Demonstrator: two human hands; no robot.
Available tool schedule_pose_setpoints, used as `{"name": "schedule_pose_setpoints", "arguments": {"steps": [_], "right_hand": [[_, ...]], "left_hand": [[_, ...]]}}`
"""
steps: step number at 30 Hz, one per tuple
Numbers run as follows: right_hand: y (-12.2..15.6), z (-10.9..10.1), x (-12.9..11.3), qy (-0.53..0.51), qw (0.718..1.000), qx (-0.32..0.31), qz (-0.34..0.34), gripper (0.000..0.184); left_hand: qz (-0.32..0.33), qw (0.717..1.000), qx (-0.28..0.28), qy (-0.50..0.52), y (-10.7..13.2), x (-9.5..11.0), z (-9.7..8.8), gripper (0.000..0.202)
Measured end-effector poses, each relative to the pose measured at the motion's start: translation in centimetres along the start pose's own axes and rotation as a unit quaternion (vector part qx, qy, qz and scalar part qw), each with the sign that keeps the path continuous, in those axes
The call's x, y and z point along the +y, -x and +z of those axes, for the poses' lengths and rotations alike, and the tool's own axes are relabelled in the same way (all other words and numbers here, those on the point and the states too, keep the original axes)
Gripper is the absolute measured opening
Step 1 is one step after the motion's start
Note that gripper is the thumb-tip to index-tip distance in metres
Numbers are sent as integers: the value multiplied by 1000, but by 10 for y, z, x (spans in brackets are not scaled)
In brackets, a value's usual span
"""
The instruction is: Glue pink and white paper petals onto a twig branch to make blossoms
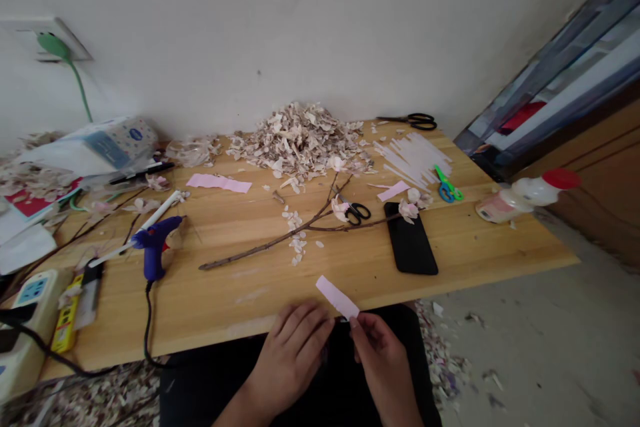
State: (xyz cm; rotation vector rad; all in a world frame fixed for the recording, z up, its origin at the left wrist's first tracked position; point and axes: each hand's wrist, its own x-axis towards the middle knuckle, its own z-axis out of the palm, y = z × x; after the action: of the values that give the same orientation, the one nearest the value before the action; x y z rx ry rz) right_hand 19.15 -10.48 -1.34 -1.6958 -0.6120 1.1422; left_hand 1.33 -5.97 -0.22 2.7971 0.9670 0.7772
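My right hand (383,353) pinches one end of a pink paper strip (336,295) between thumb and fingers, just past the table's front edge. The strip points up and left over the wood. Beside it, my left hand (294,352) has its fingers bent and held together, back upward; whatever they hold, if anything, is hidden beneath. Ahead of both hands lies a forked twig (260,250) with pale pink blossoms (409,211) at its tips. Small black scissors (358,213) rest between its branches. Loose petals (299,237) are scattered around the stem.
A heap of dried petals (300,140) is against the wall. At left are a blue glue gun (155,247), a yellow cutter (67,320) and a power strip (27,340). A black phone (413,243), green-blue scissors (447,187) and a red-capped bottle (525,197) lie right.
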Motion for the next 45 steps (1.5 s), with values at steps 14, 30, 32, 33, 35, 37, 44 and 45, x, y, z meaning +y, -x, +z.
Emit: {"name": "schedule_pose_setpoints", "arguments": {"steps": [14,30,32,33,35,37,44,45], "right_hand": [[-36,-116,-54,99,983,115,-103,35],[-38,-145,-97,178,965,81,-172,35],[-36,-149,-99,156,970,81,-169,35],[-35,-151,-99,146,972,75,-166,36],[-31,-154,-101,138,976,56,-159,36],[-28,-155,-103,143,976,43,-155,36],[-23,-142,-120,140,975,59,-160,35],[-22,-141,-123,138,975,59,-165,35]], "left_hand": [[-70,995,-11,76,-153,-9,41,33],[-104,983,-132,70,-225,-11,79,21],[-84,983,-131,99,-219,-17,66,22],[-76,983,-126,111,-215,-20,58,22],[-57,982,-116,134,-209,-27,40,21],[-42,982,-103,152,-204,-33,25,20],[7,983,-49,179,-177,-31,-4,23],[13,983,-40,180,-171,-27,-6,23]]}}
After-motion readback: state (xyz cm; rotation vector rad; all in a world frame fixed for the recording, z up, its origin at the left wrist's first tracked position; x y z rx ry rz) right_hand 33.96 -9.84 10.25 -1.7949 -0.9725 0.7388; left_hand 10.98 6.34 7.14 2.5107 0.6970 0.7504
